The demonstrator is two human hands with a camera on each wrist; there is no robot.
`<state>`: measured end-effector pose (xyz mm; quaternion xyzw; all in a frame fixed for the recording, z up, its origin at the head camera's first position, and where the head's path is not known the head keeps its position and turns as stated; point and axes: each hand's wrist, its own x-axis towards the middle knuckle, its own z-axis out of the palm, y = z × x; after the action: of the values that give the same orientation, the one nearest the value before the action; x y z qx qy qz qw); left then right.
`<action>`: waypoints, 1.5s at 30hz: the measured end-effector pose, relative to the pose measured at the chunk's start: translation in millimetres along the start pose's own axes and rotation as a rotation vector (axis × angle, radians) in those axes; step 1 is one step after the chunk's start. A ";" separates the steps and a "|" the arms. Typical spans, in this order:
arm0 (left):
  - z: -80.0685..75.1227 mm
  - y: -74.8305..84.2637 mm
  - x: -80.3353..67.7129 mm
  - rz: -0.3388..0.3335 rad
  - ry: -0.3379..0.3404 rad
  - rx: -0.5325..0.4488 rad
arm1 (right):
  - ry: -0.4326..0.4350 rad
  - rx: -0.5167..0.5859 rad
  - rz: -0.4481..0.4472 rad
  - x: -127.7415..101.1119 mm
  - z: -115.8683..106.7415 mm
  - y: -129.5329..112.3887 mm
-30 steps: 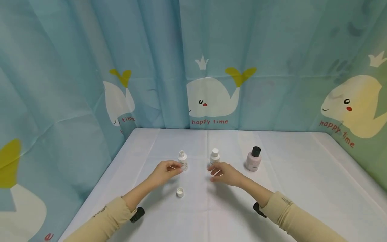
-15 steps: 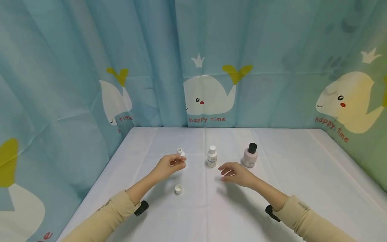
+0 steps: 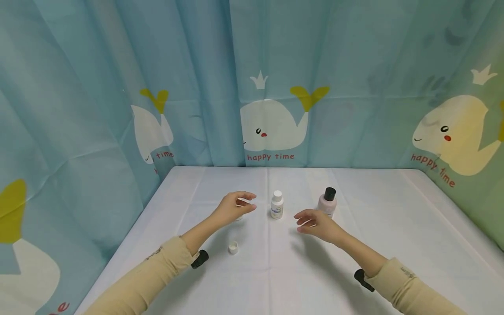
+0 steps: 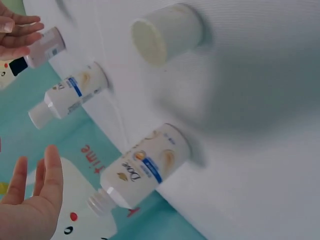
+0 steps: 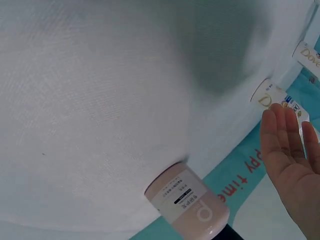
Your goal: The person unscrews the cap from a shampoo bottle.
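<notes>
Three small bottles stand in a row on the white table. The left one is an open white Dove bottle; in the head view my left hand hides most of it. That hand hovers just beside it with fingers spread, holding nothing. The bottle's white cap lies on the table nearer to me. A capped white bottle stands in the middle. On the right is a pink bottle with a black cap. My right hand floats in front of the pink bottle, fingers relaxed and empty.
Blue curtains with whale prints close off the table's back and both sides. A wide stretch of white tablecloth lies right of the pink bottle and in front of my arms. Black wrist camera mounts sit on both sleeves.
My left hand has let go of the open bottle and spread its fingers. My right hand has drawn away from the capped white bottle, rightwards to the pink one.
</notes>
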<state>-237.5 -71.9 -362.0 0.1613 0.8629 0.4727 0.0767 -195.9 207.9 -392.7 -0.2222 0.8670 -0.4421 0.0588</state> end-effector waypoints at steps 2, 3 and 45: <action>2.0 2.0 2.8 0.007 0.005 0.008 | -0.003 0.010 -0.006 0.4 0.7 1.2; 2.7 2.9 4.2 0.008 0.005 0.009 | -0.006 0.014 -0.011 0.7 1.1 1.7; 33.0 26.8 62.6 0.115 -0.076 -0.003 | 0.119 0.111 0.236 54.1 4.6 13.4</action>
<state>-281.2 -10.4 -356.0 0.2282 0.8481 0.4710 0.0822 -247.4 187.7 -401.1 -0.0885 0.8633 -0.4918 0.0708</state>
